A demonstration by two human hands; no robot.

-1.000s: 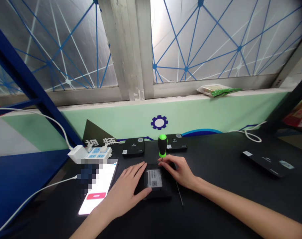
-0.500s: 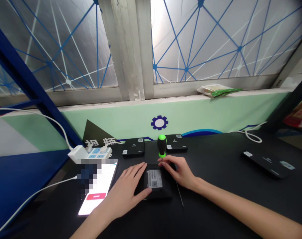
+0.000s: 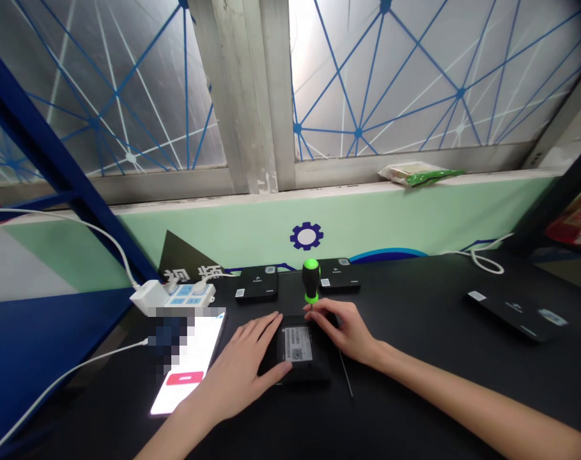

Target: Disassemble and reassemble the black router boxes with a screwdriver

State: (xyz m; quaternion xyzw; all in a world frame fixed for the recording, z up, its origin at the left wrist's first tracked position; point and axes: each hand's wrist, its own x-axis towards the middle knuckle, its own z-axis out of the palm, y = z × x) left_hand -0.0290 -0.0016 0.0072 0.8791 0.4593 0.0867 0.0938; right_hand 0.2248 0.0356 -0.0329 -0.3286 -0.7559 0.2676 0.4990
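Note:
A flat black electronic box (image 3: 319,369) with a white barcode label (image 3: 298,344) on its upper face lies on the black table in front of me. My left hand (image 3: 252,358) rests on the box's left side, fingers stretched out and thumb apart. A short black and green screwdriver (image 3: 311,280) stands upright at the box's far edge. Thumb and forefinger of my right hand (image 3: 339,327) pinch its thin shaft low down; the tip is hidden. From under my right hand a thin metal rod (image 3: 346,375) sticks out toward me, its other end covered.
Similar black boxes lie at the back, one left (image 3: 257,282) and one right (image 3: 340,275), and another (image 3: 515,314) far right. A lit phone (image 3: 189,364) and a power strip (image 3: 190,295) with white cables are on the left. A green package (image 3: 417,174) sits on the window sill.

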